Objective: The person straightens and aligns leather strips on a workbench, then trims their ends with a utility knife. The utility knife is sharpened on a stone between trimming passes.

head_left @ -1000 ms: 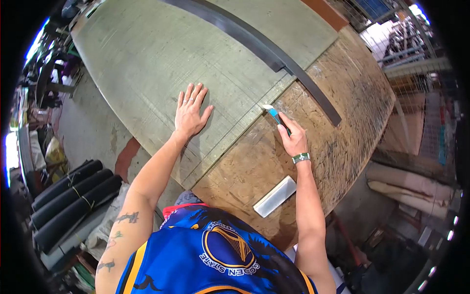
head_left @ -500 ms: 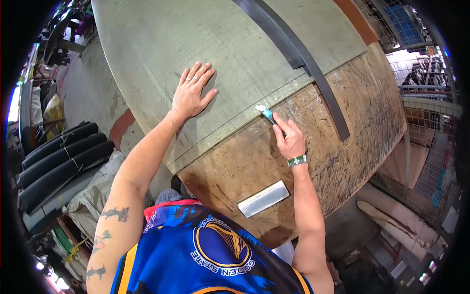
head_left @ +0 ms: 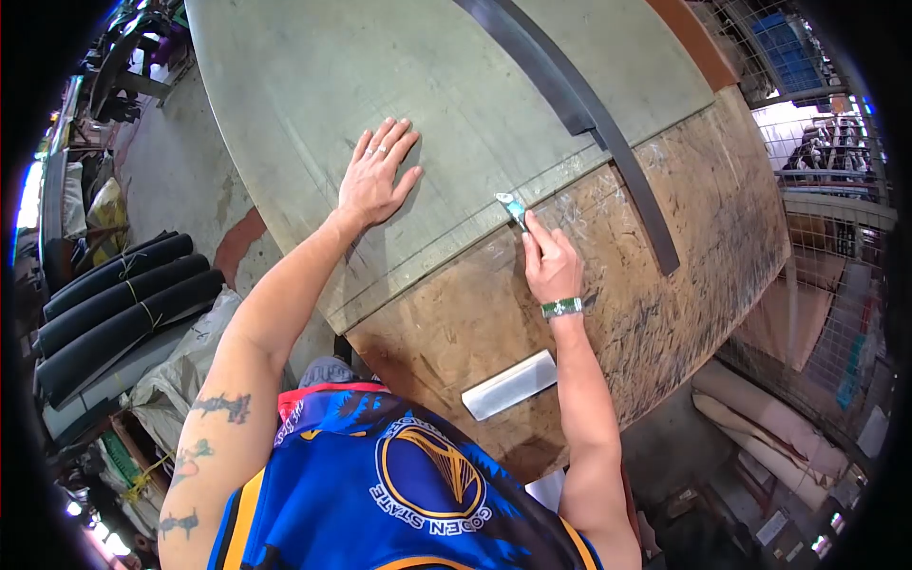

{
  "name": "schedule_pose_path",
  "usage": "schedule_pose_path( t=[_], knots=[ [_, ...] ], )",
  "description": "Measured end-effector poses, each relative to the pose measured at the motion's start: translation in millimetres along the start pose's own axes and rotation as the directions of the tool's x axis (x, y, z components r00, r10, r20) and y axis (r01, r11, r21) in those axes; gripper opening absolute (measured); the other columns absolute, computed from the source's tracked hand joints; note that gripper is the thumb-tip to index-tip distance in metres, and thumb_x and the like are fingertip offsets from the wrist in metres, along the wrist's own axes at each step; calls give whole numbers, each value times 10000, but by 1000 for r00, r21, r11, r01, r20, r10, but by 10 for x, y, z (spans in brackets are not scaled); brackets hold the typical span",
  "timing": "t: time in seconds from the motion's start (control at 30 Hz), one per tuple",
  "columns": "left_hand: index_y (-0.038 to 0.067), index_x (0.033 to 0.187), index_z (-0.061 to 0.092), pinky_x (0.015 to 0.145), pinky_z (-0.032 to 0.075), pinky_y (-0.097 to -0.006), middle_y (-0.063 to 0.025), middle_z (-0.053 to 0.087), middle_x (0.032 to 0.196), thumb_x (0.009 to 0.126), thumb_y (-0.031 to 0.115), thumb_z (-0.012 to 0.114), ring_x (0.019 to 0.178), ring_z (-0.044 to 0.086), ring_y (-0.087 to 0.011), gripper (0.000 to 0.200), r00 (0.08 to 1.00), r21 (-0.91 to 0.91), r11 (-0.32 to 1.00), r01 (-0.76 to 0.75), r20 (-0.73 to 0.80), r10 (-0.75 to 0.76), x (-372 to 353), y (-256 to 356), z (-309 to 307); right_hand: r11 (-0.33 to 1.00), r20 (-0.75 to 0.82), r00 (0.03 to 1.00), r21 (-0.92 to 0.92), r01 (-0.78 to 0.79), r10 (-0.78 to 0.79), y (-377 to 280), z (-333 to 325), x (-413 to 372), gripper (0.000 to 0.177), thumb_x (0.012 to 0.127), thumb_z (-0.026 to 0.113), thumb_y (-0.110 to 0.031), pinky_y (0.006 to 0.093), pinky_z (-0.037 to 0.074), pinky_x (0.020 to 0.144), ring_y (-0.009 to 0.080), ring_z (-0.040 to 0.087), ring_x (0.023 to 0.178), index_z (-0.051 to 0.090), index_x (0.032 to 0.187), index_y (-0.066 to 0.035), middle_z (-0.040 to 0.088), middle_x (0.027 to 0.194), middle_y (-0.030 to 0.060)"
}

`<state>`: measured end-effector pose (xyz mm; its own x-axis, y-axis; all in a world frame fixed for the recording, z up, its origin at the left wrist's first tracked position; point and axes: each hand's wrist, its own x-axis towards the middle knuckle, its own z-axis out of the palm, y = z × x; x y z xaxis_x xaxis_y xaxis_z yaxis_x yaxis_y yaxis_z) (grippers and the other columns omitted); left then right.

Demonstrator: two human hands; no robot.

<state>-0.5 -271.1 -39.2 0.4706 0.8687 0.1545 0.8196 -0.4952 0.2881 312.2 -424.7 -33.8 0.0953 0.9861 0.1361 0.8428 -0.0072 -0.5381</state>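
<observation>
My left hand (head_left: pixel 377 180) lies flat with fingers apart on a grey-green sheet (head_left: pixel 313 104). My right hand (head_left: pixel 553 261) is closed around a small teal tool (head_left: pixel 513 207) with a pale tip. That tip is over the sheet, close to its front edge; whether it touches is too small to tell. A brown, scuffed wooden board (head_left: pixel 456 313) lies in front of the sheet. To the right of my right hand, a long dark strip (head_left: pixel 632 190) crosses from the sheet onto the board.
A silver metal block (head_left: pixel 510 385) rests on the board near my body. Black rolls (head_left: pixel 133 313) are stacked at the left. Wire mesh (head_left: pixel 826 228) and pale rolls (head_left: pixel 769 427) are at the right. A reddish-brown strip (head_left: pixel 693 38) lies at the far edge.
My right hand has shifted slightly left with the teal tool, whose tip is a little farther from my body. My left hand stays flat in nearly the same place.
</observation>
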Motion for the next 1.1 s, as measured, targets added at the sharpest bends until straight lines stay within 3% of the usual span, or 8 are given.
schedule_pose_path(
  t=[0.1, 0.23, 0.37, 0.47, 0.6, 0.77, 1.1],
  knots=[
    [114, 1551, 475, 1305, 197, -507, -101, 409, 1664, 1036, 365, 581, 1591, 280, -305, 583, 1000, 13, 1000, 9, 16, -9, 4, 1, -15, 997, 87, 994, 21, -71, 69, -57, -144, -92, 362, 999, 684, -257, 513, 538, 667, 410, 659, 766, 725, 1357, -228, 607, 865, 152],
    [123, 1546, 477, 1302, 211, -517, -97, 409, 1659, 1025, 400, 588, 1576, 308, -308, 599, 1000, 21, 1000, -12, -4, 12, -6, -7, -15, 999, 7, 1000, 35, -29, 29, -73, 0, 99, 358, 996, 688, -250, 505, 540, 670, 391, 673, 777, 732, 1350, -221, 616, 858, 147],
    [121, 1553, 469, 1303, 207, -514, -100, 406, 1661, 1022, 403, 591, 1581, 299, -311, 614, 1000, 37, 999, -6, 4, 6, -6, -41, 36, 999, 61, 997, 25, -42, 40, 36, -157, -18, 357, 1002, 679, -250, 502, 525, 659, 401, 657, 759, 729, 1354, -221, 610, 866, 156],
    [116, 1549, 476, 1307, 200, -506, -109, 405, 1664, 1026, 367, 594, 1587, 290, -308, 592, 1000, 21, 1000, -7, 0, 7, -2, 4, -21, 998, 16, 998, -41, -57, 58, 91, -152, 183, 364, 1004, 677, -254, 511, 520, 665, 399, 653, 767, 722, 1364, -218, 598, 859, 159],
    [119, 1555, 469, 1307, 200, -514, -101, 395, 1671, 1027, 366, 594, 1586, 289, -311, 597, 1000, 15, 1000, -2, 6, 2, -7, 8, -27, 999, 26, 999, -47, 26, -25, 86, -80, 444, 371, 1008, 676, -204, 483, 512, 674, 388, 627, 769, 713, 1377, -206, 578, 857, 168],
    [112, 1551, 472, 1306, 200, -517, -105, 402, 1662, 1032, 370, 588, 1588, 285, -307, 592, 1000, 18, 1000, -2, 11, 1, -2, 4, -35, 999, 34, 999, -9, 33, -33, 94, -68, 547, 334, 996, 690, -227, 489, 554, 685, 342, 651, 798, 739, 1326, -212, 546, 981, 109],
    [110, 1565, 460, 1314, 180, -514, -94, 370, 1681, 1027, 369, 598, 1603, 250, -295, 613, 999, 5, 1000, 16, 35, -16, -11, 2, -41, 998, 71, 996, -30, 60, -58, -57, 201, 1198, 326, 996, 687, -239, 485, 559, 691, 342, 665, 845, 744, 1316, -226, 561, 1037, 106]
  ],
)
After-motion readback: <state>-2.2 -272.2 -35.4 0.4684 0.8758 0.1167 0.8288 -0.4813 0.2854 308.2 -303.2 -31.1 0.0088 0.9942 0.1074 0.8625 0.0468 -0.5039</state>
